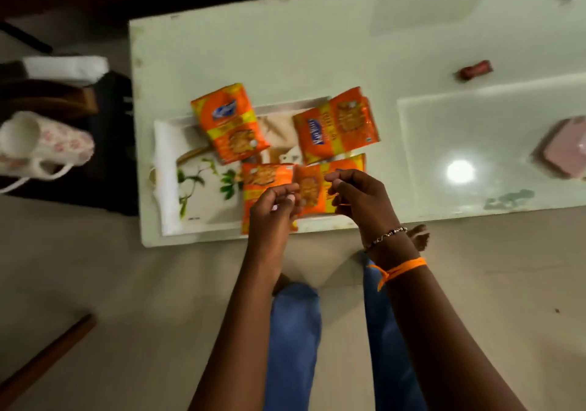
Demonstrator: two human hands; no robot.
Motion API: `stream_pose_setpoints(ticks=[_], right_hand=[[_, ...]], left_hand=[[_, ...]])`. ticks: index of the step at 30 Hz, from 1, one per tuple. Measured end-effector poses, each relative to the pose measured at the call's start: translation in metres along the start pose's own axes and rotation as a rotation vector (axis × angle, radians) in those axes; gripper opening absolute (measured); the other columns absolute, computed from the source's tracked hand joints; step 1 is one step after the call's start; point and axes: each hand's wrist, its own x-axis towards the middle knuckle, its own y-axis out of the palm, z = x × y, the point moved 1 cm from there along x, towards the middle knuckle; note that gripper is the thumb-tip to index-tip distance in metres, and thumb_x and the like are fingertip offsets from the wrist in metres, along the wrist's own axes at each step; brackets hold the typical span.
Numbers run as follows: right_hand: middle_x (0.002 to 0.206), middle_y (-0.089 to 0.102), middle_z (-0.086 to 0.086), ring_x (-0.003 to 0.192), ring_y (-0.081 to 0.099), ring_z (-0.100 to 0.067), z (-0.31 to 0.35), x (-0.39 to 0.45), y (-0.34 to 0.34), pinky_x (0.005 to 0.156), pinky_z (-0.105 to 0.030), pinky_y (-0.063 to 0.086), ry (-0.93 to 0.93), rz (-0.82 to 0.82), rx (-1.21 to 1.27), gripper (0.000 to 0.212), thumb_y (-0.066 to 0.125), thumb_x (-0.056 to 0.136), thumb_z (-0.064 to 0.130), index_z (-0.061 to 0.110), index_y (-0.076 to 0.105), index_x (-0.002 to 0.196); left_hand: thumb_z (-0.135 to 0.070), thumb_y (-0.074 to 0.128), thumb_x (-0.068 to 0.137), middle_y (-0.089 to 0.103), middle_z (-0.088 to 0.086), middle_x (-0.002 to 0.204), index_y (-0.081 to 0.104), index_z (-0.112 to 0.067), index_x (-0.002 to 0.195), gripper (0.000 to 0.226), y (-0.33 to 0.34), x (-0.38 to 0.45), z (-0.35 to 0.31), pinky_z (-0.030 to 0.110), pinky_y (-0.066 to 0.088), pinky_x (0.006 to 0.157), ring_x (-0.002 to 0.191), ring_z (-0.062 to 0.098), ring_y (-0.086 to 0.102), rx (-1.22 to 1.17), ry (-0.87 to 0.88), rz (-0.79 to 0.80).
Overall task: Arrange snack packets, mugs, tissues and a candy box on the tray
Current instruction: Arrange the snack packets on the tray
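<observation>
- The tray (165, 169), white with a leaf print, sits near the front left corner of the pale table (285, 46), its front rim just inside the table's near edge.
- Four orange snack packets are on the tray: the back left packet (228, 122) overhangs the far rim; the back right packet (337, 123) overhangs the far right corner; the front left packet (263, 176) reaches down to the near rim; the front right packet (317, 188) lies beside it.
- Bare tray floor shows only on the left, over the leaf print. Open tabletop lies behind and to the right of the tray.
- The left hand (274, 204) hovers over the seam between the two front packets, fingers curled; whether it pinches a packet cannot be told.
- The right hand (358, 195) is over the front right packet, fingers curled; grip likewise unclear. A bead bracelet and an orange thread are on that wrist.
- A small red-brown item (475, 69) lies well apart on the table; a pink object (561, 147) is at the right edge, blurred.
- Two floral mugs (41, 144) and a white folded item (66, 66) rest on a dark stand left of the table.
- The floor is beige.
</observation>
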Motion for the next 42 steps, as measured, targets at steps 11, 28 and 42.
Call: stream_pose_setpoints(ticks=[11, 28, 42], right_hand=[[0.122, 0.056, -0.017, 0.107, 0.055, -0.03, -0.055, 0.009, 0.088, 0.088, -0.03, 0.044, -0.224, 0.021, -0.805, 0.029, 0.051, 0.086, -0.001, 0.008, 0.062, 0.112], [0.133, 0.053, -0.016, 0.124, 0.045, -0.032, -0.026, 0.162, 0.144, 0.103, -0.035, 0.036, -0.174, -0.082, -0.945, 0.041, 0.051, 0.089, 0.018, 0.009, 0.046, 0.129], [0.118, 0.064, -0.017, 0.11, 0.057, -0.03, -0.016, 0.164, 0.086, 0.079, -0.025, 0.041, -0.227, -0.182, -0.945, 0.03, 0.054, 0.089, 0.015, 0.006, 0.057, 0.117]], left_hand=[[-0.007, 0.044, 0.091, 0.058, -0.002, 0.111, 0.058, -0.021, 0.111, 0.027, -0.096, 0.021, 0.045, 0.01, 0.039, 0.062, 0.084, -0.001, 0.052, 0.167, -0.091, -0.093], [-0.007, 0.049, 0.091, 0.06, 0.013, 0.122, 0.038, -0.022, 0.133, 0.046, -0.094, 0.072, 0.06, 0.03, 0.053, 0.076, 0.098, 0.022, 0.063, 0.377, -0.259, 0.065], [-0.012, 0.046, 0.094, 0.06, 0.0, 0.095, 0.04, -0.029, 0.136, 0.046, -0.108, 0.054, 0.059, 0.013, 0.047, 0.058, 0.079, 0.008, 0.059, 0.342, -0.325, 0.146]])
